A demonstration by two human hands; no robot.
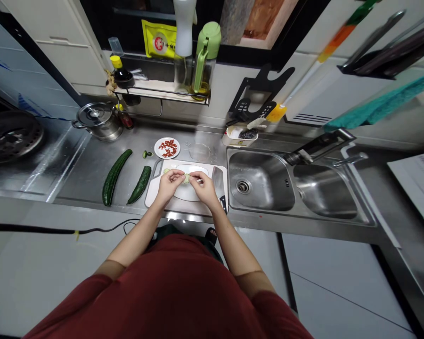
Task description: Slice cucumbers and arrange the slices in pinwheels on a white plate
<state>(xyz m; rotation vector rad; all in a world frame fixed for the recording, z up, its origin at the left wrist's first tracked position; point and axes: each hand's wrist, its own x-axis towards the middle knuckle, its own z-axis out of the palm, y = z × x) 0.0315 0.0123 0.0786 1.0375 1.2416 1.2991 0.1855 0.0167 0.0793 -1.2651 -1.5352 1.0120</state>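
Over a white plate, my left hand and my right hand pinch a pale green cucumber slice between their fingertips. The plate rests on a white cutting board. A kitchen knife lies at the board's right side, its dark handle toward me. More cucumber pieces show just behind my left hand, partly covered by it. Left of the board lie a cut cucumber and a longer whole cucumber.
Behind the board stand a small plate of chopped red pieces and cucumber ends. A steel pot is at the back left. To the right is a double sink. A shelf with bottles hangs above the counter.
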